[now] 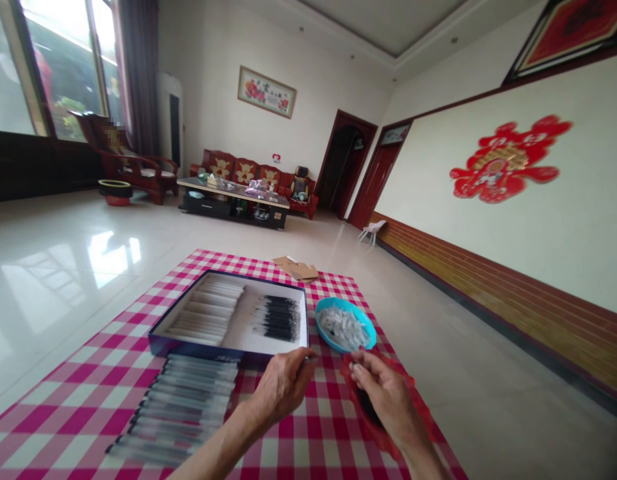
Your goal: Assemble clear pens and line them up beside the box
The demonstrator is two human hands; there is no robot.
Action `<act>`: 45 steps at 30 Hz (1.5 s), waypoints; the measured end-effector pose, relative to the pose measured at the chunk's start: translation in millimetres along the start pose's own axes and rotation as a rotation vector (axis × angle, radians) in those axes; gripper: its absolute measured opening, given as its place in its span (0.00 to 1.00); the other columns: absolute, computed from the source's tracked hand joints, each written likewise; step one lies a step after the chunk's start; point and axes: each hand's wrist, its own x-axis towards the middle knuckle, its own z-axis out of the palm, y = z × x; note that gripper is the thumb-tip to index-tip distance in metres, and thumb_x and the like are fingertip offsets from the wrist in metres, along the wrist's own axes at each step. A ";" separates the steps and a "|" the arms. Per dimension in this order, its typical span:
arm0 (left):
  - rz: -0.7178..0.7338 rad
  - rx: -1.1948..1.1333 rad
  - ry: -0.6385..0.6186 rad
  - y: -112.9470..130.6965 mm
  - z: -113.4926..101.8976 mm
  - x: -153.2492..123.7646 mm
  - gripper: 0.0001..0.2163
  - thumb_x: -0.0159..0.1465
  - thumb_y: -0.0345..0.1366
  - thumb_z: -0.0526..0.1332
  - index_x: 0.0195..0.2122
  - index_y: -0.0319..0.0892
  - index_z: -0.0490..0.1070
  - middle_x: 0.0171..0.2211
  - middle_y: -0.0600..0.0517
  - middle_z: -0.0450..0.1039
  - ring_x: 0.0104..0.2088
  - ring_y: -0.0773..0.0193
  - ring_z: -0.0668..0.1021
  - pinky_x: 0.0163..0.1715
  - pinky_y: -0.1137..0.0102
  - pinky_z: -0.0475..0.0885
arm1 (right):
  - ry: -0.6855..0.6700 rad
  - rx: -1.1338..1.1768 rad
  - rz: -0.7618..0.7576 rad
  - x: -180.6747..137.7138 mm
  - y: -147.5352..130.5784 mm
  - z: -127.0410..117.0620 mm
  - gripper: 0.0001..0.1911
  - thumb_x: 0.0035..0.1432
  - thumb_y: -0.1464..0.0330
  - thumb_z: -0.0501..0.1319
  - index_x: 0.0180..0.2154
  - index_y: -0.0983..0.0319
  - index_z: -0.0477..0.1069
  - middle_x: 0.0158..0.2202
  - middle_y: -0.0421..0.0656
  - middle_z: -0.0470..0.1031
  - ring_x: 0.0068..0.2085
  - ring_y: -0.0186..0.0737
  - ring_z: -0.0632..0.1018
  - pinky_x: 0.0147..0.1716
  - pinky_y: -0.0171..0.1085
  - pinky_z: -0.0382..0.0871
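Note:
My left hand (282,388) is closed around a slim pen (308,360) whose tip points right, just in front of a shallow blue-rimmed box (228,347). My right hand (383,393) is pinched on a small pen part I cannot make out, over a red bag (388,437) on the cloth. The box holds a row of clear pen barrels (206,310) and a row of black pens (277,318). A blue bowl (320,331) with several small clear caps stands right of the box. A row of assembled clear pens (183,407) lies on the checked cloth (78,407).
Flat cardboard pieces (297,268) lie at the cloth's far edge. Beyond is a glossy tiled floor (63,267), a low coffee table (233,197), a red sofa (243,172), a wooden armchair (128,163) and a doorway (346,163). A wall runs along the right.

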 end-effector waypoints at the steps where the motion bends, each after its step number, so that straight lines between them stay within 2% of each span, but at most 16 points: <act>1: 0.007 -0.019 0.003 1.0 0.1 -0.2 0.10 0.66 0.33 0.50 0.40 0.40 0.71 0.24 0.52 0.72 0.23 0.67 0.73 0.25 0.75 0.64 | -0.027 0.130 0.031 -2.2 -5.2 8.5 0.19 0.52 0.58 0.63 0.44 0.60 0.74 0.36 0.45 0.80 0.38 0.45 0.79 0.39 0.41 0.73; 4: 0.036 -0.076 0.024 2.9 0.1 -1.1 0.10 0.66 0.33 0.51 0.40 0.40 0.71 0.26 0.51 0.73 0.24 0.67 0.73 0.27 0.75 0.64 | -0.086 0.363 0.080 -5.5 -15.0 33.0 0.19 0.50 0.58 0.66 0.42 0.61 0.75 0.38 0.46 0.79 0.38 0.44 0.79 0.41 0.41 0.72; 10: 0.066 -0.149 0.078 1.3 0.8 -2.0 0.09 0.66 0.32 0.52 0.42 0.39 0.70 0.28 0.50 0.73 0.25 0.67 0.74 0.28 0.75 0.64 | -0.103 0.577 0.101 -1.6 -13.8 63.3 0.13 0.51 0.61 0.66 0.39 0.59 0.74 0.38 0.41 0.78 0.38 0.39 0.77 0.38 0.35 0.71; 17: 0.066 -0.148 0.062 -3.1 3.2 -2.2 0.07 0.66 0.30 0.53 0.41 0.39 0.70 0.28 0.50 0.74 0.26 0.67 0.75 0.28 0.75 0.66 | -0.009 0.689 0.144 -2.1 -3.7 74.2 0.15 0.46 0.63 0.70 0.38 0.60 0.75 0.37 0.41 0.77 0.37 0.39 0.77 0.38 0.36 0.71; 25: 0.072 -0.121 0.062 -6.7 8.1 -5.4 0.08 0.65 0.30 0.53 0.41 0.39 0.70 0.28 0.49 0.74 0.27 0.66 0.75 0.28 0.75 0.66 | -0.043 0.864 0.227 -4.8 3.6 81.8 0.15 0.43 0.64 0.72 0.36 0.59 0.77 0.36 0.42 0.78 0.36 0.38 0.78 0.37 0.36 0.72; 36: 0.037 -0.055 -0.011 -9.2 6.4 -2.5 0.08 0.65 0.30 0.52 0.36 0.39 0.71 0.25 0.50 0.73 0.25 0.66 0.75 0.27 0.75 0.64 | -0.046 0.779 0.198 -4.8 23.0 84.4 0.14 0.46 0.64 0.70 0.38 0.58 0.77 0.38 0.41 0.79 0.39 0.38 0.78 0.41 0.35 0.71; 42: 0.053 -0.084 -0.026 -10.7 6.8 -4.8 0.10 0.65 0.30 0.52 0.42 0.39 0.71 0.28 0.49 0.75 0.27 0.65 0.76 0.27 0.75 0.65 | -0.067 0.680 0.157 -3.8 35.6 85.9 0.15 0.50 0.62 0.67 0.41 0.58 0.76 0.42 0.41 0.79 0.44 0.43 0.77 0.46 0.38 0.69; 45: 0.043 -0.081 -0.020 -11.7 5.3 -1.9 0.09 0.64 0.30 0.52 0.40 0.39 0.72 0.26 0.51 0.74 0.25 0.67 0.75 0.26 0.76 0.63 | -0.065 0.600 0.119 -3.9 36.0 84.4 0.15 0.52 0.61 0.66 0.42 0.58 0.75 0.43 0.42 0.78 0.45 0.44 0.77 0.47 0.40 0.68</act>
